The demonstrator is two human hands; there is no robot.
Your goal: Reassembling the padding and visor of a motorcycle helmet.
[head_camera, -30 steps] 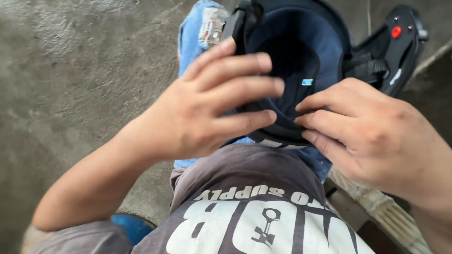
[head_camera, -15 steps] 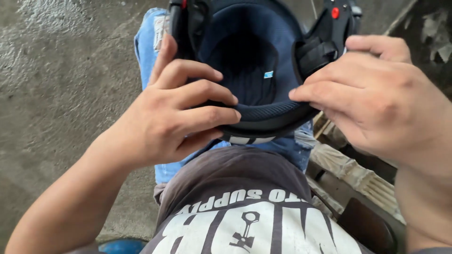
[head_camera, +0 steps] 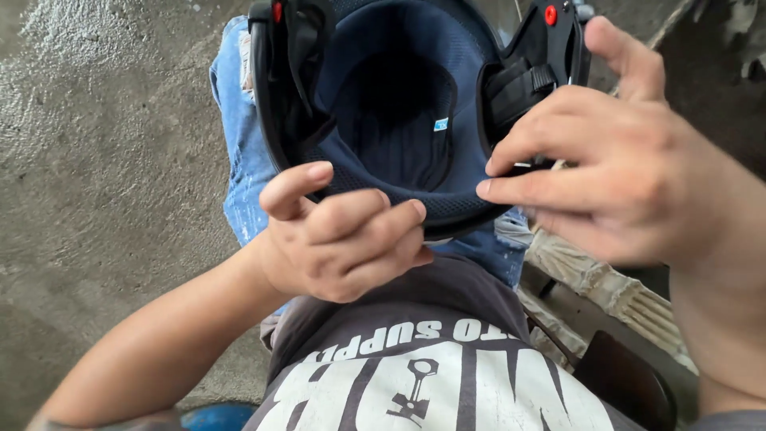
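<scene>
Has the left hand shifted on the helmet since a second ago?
Yes. The left hand has slid down off the helmet padding toward its near rim, fingers now curled rather than spread over the opening.

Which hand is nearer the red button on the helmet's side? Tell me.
Right. The right hand grips the helmet just below the red button; the left hand sits at the lower rim, far across.

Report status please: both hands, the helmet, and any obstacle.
Left hand curled on the near rim of the upturned helmet. Right hand pinching its padding at the right side. Helmet resting on lap. Nothing in the way.
</scene>
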